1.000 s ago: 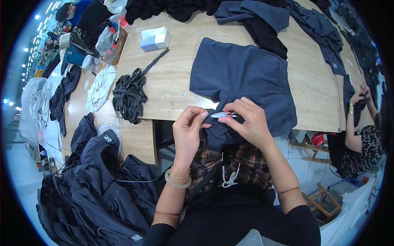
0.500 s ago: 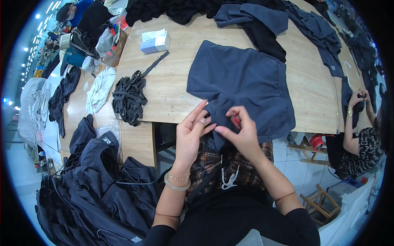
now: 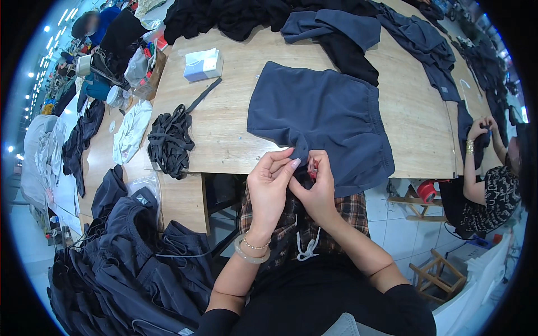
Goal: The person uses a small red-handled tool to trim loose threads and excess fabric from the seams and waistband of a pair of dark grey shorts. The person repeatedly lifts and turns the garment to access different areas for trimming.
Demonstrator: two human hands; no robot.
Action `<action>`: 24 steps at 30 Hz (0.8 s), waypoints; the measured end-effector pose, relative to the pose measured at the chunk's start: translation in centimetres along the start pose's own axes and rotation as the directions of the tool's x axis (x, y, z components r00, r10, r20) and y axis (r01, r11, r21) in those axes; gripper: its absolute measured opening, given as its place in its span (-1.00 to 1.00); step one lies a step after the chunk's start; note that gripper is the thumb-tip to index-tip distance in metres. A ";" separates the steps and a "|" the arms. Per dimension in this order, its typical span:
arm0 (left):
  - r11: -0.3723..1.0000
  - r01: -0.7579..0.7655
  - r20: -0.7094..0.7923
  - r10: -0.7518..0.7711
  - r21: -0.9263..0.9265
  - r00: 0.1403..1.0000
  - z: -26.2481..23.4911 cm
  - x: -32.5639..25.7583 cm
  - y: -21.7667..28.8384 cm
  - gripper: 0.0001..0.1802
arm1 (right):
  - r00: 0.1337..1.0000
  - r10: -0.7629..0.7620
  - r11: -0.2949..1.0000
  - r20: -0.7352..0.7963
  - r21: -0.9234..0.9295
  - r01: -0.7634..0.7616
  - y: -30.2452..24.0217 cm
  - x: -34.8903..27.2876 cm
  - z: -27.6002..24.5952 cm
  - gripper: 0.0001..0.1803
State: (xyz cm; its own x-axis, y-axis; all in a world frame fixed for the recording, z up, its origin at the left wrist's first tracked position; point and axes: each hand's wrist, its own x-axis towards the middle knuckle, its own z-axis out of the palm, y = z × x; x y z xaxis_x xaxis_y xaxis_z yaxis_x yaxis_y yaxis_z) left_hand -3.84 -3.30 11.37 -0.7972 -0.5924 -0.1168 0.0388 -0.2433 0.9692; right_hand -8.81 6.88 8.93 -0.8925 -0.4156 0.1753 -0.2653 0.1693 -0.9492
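Lying flat on the near edge of a pale wooden table (image 3: 235, 129), the dark blue shorts (image 3: 319, 117) spread out with their lower hem hanging just over the edge toward the person. The table runs long, from near left to far right, in a bright workroom with a white tiled floor (image 3: 403, 224) and ceiling lights along the far left.

To the left of the shorts sits a tangled bundle of black cords (image 3: 169, 140), with one black strip (image 3: 203, 95) stretching away from it toward a small white box (image 3: 203, 63). At the far edge lie heaps of black garments (image 3: 235, 14) and more dark blue garments (image 3: 330, 25), well apart from the shorts. Near left, below the table, a big pile of dark blue clothing (image 3: 129, 269) fills the floor side. On the right, another person's hands (image 3: 482, 129) work on dark cloth at the table's right end, and a wooden stool (image 3: 437, 274) stands near right. Nothing lies between the person and the shorts.

The left hand (image 3: 270, 187) pinches a fold of the shorts' hem, its thumb and fingers closed on the cloth at the table edge. The right hand (image 3: 318, 190) touches the left, fingers curled tight around a small red tool (image 3: 312, 171) pressed against the same fold.
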 end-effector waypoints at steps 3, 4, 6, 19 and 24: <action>0.974 0.124 0.060 -0.114 -0.191 0.992 0.1 0.0 1.4 -0.69 | 0.997 -0.047 0.999 -0.067 0.023 0.049 0.2 -0.1 0.1 -0.56; 0.953 0.161 0.083 -0.145 -0.255 0.986 0.1 0.0 2.0 -0.68 | 0.997 -0.037 0.998 -0.071 0.056 0.041 0.2 0.1 0.1 -0.57; 0.986 0.142 0.177 -0.126 -0.082 0.976 -0.6 -0.2 1.6 -0.63 | 0.997 0.010 0.991 -0.080 0.131 0.000 0.6 0.3 -0.1 -0.60; 0.865 -0.277 0.191 0.215 0.418 0.958 -0.8 1.3 -0.8 -0.92 | 0.927 0.202 0.788 0.317 0.509 -0.346 1.1 3.2 -5.8 -0.85; 0.990 0.144 0.303 -0.141 0.011 0.943 -1.9 1.3 -0.6 -0.95 | 0.846 0.201 0.613 0.495 0.610 -0.502 1.5 4.5 -7.6 -0.89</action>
State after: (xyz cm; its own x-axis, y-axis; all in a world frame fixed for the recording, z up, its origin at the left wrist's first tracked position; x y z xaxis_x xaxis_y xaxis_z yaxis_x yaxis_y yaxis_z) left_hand -3.76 -5.38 10.27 -0.9392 -0.2919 -0.1807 -0.0831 -0.3176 0.9446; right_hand -15.99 12.08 10.26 -0.6275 -0.7595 -0.1715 0.5082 -0.2326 -0.8292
